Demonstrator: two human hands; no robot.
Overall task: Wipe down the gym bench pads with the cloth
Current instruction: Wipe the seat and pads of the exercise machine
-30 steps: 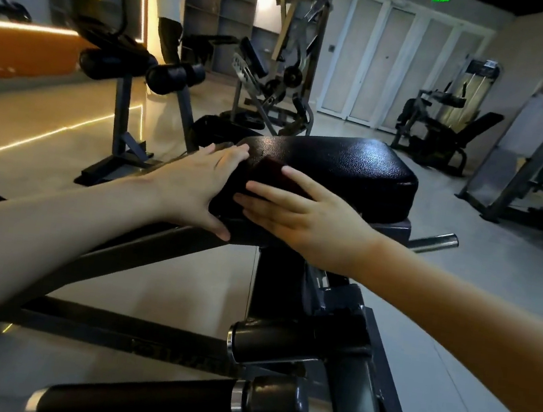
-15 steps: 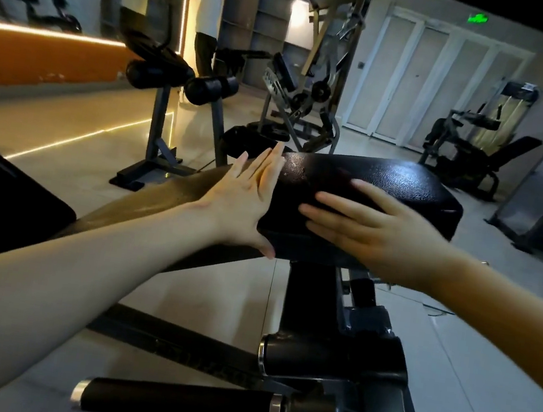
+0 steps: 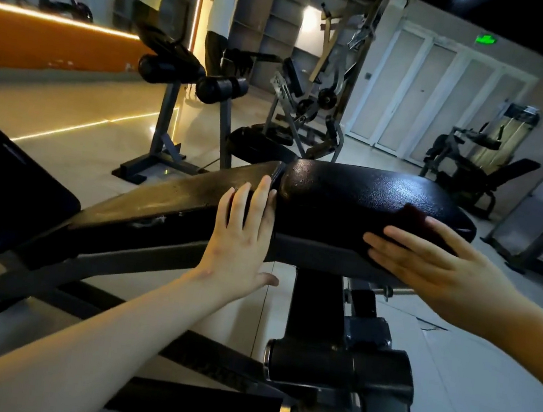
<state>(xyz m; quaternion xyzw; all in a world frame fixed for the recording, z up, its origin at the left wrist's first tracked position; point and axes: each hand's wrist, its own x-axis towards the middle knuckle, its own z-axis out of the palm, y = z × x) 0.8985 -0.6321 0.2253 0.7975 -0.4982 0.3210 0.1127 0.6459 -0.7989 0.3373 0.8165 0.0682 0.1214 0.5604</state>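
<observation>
Bench pads fill the middle of the head view: a short seat pad (image 3: 367, 201) raised on its post, and a long back pad (image 3: 173, 205) sloping down to the left, the two almost meeting end to end. The right hand (image 3: 438, 269) lies flat, fingers straight and slightly spread, pressing a dark red cloth (image 3: 415, 219) onto the seat pad's near side at its right end. The left hand (image 3: 241, 243), fingers straight and close together, rests against the near edge where the pads meet and holds nothing. The wipe seems to be partway along the seat pad, with the back pad probably left to do. The seat pad is black, pebbled and glossy; the back pad looks dull, brownish and scuffed along its near edge.
</observation>
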